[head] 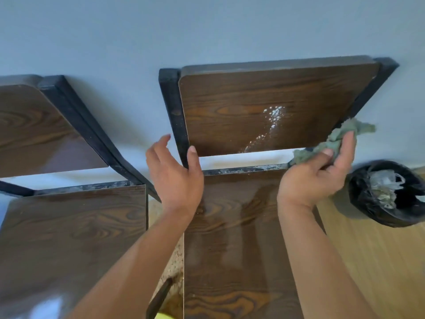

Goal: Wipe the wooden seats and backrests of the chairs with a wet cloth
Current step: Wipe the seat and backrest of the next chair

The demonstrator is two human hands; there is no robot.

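Two dark wooden chairs with black metal frames stand against a blue-grey wall. On the right chair, the backrest [264, 107] carries a trail of white specks near its middle, and the seat [236, 238] shows damp streaks. My left hand [177, 176] is at the backrest's lower left corner, thumb on the wood beside the black frame post, fingers spread. My right hand [317, 176] holds a crumpled grey-green cloth [340, 141] at the backrest's lower right corner. The left chair's backrest [39, 130] and seat [73, 238] are untouched by either hand.
A black bin [388, 194] lined with a bag and holding crumpled plastic stands on the light wooden floor [368, 261] right of the chair. A narrow gap of speckled floor [170, 272] separates the two seats.
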